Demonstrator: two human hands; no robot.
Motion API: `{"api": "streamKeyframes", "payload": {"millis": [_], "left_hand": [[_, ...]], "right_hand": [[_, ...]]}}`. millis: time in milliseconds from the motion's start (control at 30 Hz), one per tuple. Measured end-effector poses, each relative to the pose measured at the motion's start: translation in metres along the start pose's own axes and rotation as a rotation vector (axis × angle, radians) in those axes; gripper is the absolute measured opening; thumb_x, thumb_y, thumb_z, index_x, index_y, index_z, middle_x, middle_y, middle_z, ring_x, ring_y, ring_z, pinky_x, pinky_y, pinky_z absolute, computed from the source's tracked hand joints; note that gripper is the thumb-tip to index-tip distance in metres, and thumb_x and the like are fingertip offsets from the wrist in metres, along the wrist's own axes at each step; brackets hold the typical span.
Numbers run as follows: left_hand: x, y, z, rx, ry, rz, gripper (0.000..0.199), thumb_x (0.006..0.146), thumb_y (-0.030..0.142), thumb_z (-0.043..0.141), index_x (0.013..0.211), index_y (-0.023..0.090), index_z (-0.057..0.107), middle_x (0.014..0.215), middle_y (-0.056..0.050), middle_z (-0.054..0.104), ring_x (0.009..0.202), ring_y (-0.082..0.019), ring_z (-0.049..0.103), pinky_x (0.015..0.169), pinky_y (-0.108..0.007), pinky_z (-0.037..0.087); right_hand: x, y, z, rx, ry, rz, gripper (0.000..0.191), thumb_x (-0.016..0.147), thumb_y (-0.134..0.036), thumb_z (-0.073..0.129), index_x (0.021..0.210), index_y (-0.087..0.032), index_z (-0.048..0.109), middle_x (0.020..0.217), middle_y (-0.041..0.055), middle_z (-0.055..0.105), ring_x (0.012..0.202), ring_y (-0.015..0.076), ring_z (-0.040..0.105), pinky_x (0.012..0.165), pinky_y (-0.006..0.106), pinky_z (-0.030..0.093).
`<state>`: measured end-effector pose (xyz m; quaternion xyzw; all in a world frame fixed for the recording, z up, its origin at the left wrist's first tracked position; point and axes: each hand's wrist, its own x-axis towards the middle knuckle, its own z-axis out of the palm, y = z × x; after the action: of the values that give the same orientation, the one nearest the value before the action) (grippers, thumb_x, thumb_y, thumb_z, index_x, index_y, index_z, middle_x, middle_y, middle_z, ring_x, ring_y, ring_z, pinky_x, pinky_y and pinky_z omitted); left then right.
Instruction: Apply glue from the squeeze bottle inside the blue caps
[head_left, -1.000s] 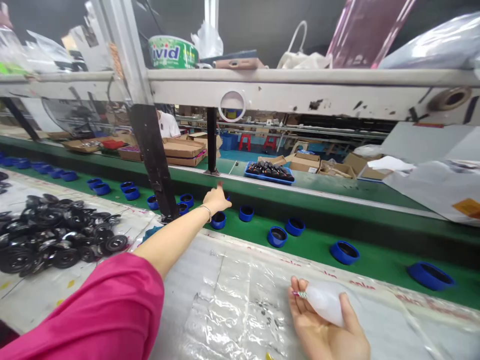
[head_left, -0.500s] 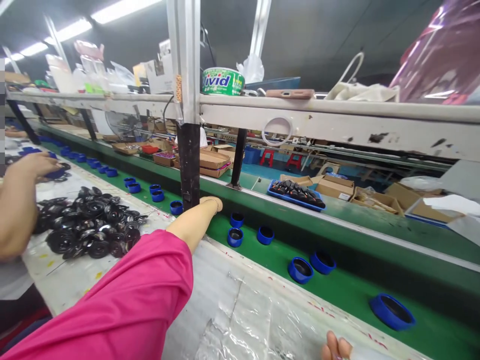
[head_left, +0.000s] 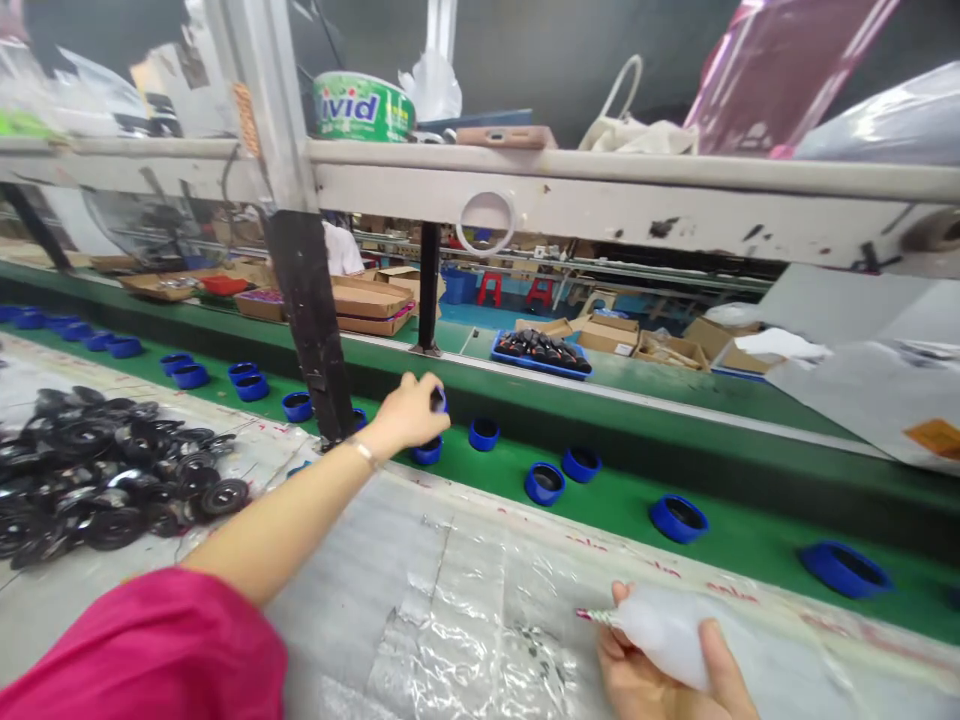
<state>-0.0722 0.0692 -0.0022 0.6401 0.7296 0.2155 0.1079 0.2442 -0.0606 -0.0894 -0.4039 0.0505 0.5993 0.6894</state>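
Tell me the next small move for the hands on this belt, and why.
Probably bring the squeeze bottle in the right hand toward the blue cup held in the left hand. The bottle's striped nozzle points that way, and the left hand seems to hold the cup above the green conveyor belt.

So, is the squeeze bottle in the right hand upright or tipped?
Tipped: the white bottle lies on its side in the right hand, striped nozzle pointing left.

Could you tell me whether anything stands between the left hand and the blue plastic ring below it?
Nothing visible does: the left hand sits directly above the blue plastic ring, and the black metal post stands off to its left.
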Motion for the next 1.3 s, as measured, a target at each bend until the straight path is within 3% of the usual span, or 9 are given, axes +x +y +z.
{"api": "streamKeyframes", "payload": {"millis": [167,267,367,533,700,833,933,1067,1300], "left_hand": [[-0.093,0.007,0.062,-0.131,-0.291,0.297,0.07,0.065,0.016,0.08,0.133,0.024,0.064,0.124,-0.009,0.069,0.109,-0.031,0.071,0.098,-0.039,0.057],[-0.109,0.011,0.076,-0.204,-0.322,0.32,0.055,0.06,0.013,0.076,0.115,0.017,0.069,0.116,-0.013,0.07,0.111,-0.036,0.069,0.1,-0.044,0.055],[-0.099,0.018,0.067,-0.312,-0.325,0.313,0.038,0.061,0.017,0.075,0.098,0.018,0.069,0.105,-0.011,0.072,0.1,-0.034,0.07,0.092,-0.045,0.057],[-0.094,0.023,0.044,-0.549,-0.379,0.329,0.054,0.067,0.031,0.079,0.118,0.02,0.067,0.12,-0.008,0.075,0.111,-0.029,0.071,0.101,-0.04,0.055],[-0.111,0.016,0.033,-0.748,-0.521,0.256,0.049,0.067,0.03,0.08,0.113,0.018,0.068,0.115,-0.009,0.077,0.112,-0.031,0.07,0.097,-0.039,0.056],[-0.115,0.016,0.026,-0.762,-0.545,0.258,0.04,0.067,0.028,0.081,0.106,0.02,0.071,0.117,-0.007,0.076,0.113,-0.032,0.068,0.095,-0.039,0.056],[-0.115,0.016,0.024,-0.804,-0.563,0.263,0.037,0.069,0.029,0.082,0.104,0.021,0.071,0.117,-0.005,0.076,0.115,-0.032,0.068,0.098,-0.039,0.055],[-0.116,0.015,0.025,-0.821,-0.556,0.257,0.032,0.071,0.029,0.083,0.1,0.021,0.07,0.118,-0.005,0.075,0.115,-0.032,0.068,0.101,-0.04,0.053],[-0.115,0.015,0.024,-0.839,-0.574,0.252,0.03,0.071,0.029,0.083,0.097,0.02,0.07,0.116,-0.005,0.075,0.112,-0.031,0.068,0.098,-0.039,0.053]], "right_hand": [[-0.023,-0.002,0.019,-0.174,-0.23,-0.158,0.057,0.048,-0.028,0.095,0.092,-0.02,0.059,0.085,0.0053,0.076,0.041,0.007,0.045,0.035,0.021,0.04],[-0.03,-0.007,0.045,-0.246,-0.246,-0.287,0.063,0.042,-0.028,0.098,0.092,-0.019,0.061,0.089,0.0096,0.078,0.043,0.0063,0.047,0.036,0.019,0.04],[-0.032,-0.015,0.076,-0.291,-0.331,-0.381,0.062,0.045,-0.032,0.098,0.095,-0.018,0.064,0.093,0.0096,0.078,0.052,0.0105,0.057,0.04,0.021,0.046],[-0.027,-0.017,0.106,-0.354,-0.469,-0.524,0.053,0.056,-0.041,0.093,0.094,-0.018,0.065,0.081,0.0052,0.072,0.054,0.0137,0.059,0.037,0.022,0.042],[-0.028,-0.002,0.099,-0.363,-0.487,-0.777,0.031,0.069,-0.036,0.086,0.085,-0.02,0.065,0.069,-0.0008,0.063,0.055,0.0139,0.058,0.039,0.021,0.039],[-0.034,0.007,0.091,-0.426,-0.512,-0.862,0.03,0.07,-0.032,0.087,0.093,-0.022,0.071,0.072,0.0008,0.066,0.068,0.0205,0.067,0.057,0.032,0.058],[-0.037,0.01,0.088,-0.465,-0.556,-0.891,0.033,0.068,-0.032,0.089,0.095,-0.023,0.073,0.075,0.0027,0.069,0.074,0.0238,0.07,0.067,0.04,0.063],[-0.037,0.012,0.088,-0.516,-0.592,-0.886,0.024,0.068,-0.033,0.09,0.08,-0.022,0.072,0.074,0.0028,0.07,0.071,0.021,0.067,0.064,0.036,0.061],[-0.035,0.015,0.088,-0.54,-0.61,-0.913,0.022,0.069,-0.032,0.09,0.081,-0.022,0.075,0.072,0.0031,0.068,0.072,0.0219,0.067,0.064,0.038,0.061]]}}
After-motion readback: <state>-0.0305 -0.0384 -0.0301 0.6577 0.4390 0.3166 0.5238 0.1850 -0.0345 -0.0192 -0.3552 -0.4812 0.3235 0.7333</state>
